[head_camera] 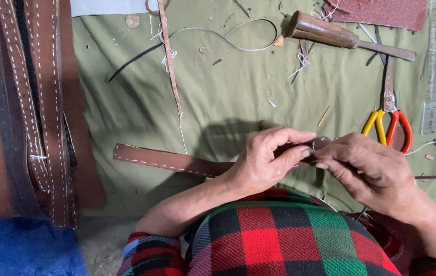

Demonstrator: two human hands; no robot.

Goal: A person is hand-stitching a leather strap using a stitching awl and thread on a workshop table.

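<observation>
Plaid lap (279,235), left hand (266,161) and right hand (369,166) curled, grips clamped on stitched leather strap (167,159)

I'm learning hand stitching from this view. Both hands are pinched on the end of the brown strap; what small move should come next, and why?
Probably draw the thread taut. Both the left hand and the right hand pinch the stitched brown strap at its end, whose white stitch line runs up to the left hand's grip. The needle itself is too small to see.

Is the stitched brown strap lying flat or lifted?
Partly lifted: brown strap lies flat at left, right end pinched between left hand and right hand.
</observation>
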